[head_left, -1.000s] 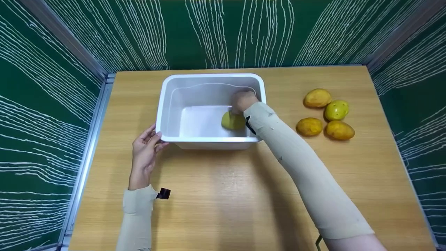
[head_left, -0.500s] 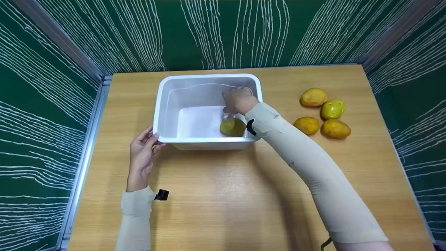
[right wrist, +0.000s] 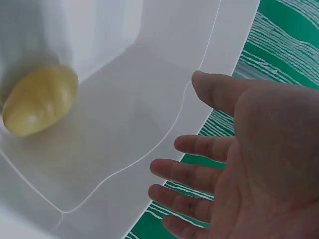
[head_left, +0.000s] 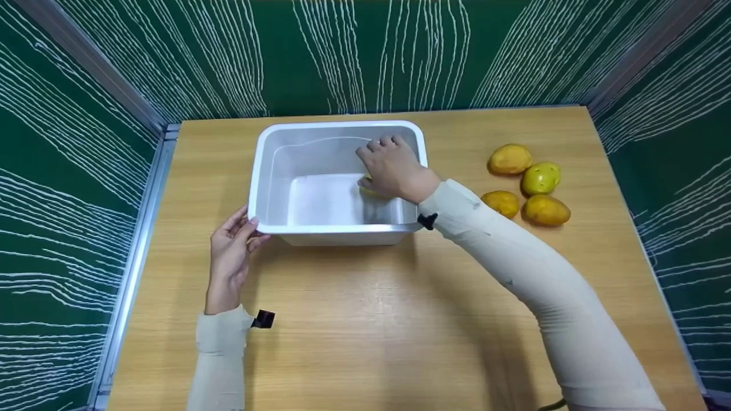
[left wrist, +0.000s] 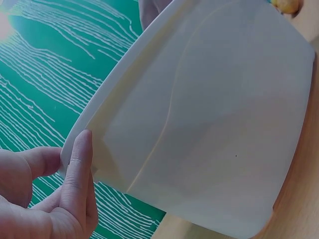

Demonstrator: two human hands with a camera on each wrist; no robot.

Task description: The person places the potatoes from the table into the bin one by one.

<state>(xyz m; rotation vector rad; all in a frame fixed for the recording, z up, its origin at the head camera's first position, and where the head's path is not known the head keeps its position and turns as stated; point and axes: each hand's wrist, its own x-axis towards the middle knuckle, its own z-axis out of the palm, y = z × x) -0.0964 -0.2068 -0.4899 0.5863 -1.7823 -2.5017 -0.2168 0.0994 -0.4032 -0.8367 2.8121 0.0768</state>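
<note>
A white plastic tub (head_left: 337, 230) stands toward the back of the wooden table. My left hand (head_left: 229, 260) pinches its front left corner, thumb on the rim and fingers outside and below. Over the tub's right side, my right hand (head_left: 395, 171) holds nothing, its fingers spread and loosely bent. In the right wrist view a yellow, mango-like oval fruit (right wrist: 40, 99) lies inside the tub, some way from those fingers. The right hand hides most of that fruit in the head view.
To the tub's right lie three yellow oval fruits, one at the back (head_left: 510, 158), and a rounder green-yellow fruit (head_left: 541, 178) with small bumps. Green walls with white wavy lines (head_left: 365, 57) border the wooden table (head_left: 331, 319) at the back and sides.
My right hand has risen from inside the tub, away from the fruit lying there, and its fingers have spread. The left hand stays at the corner.
</note>
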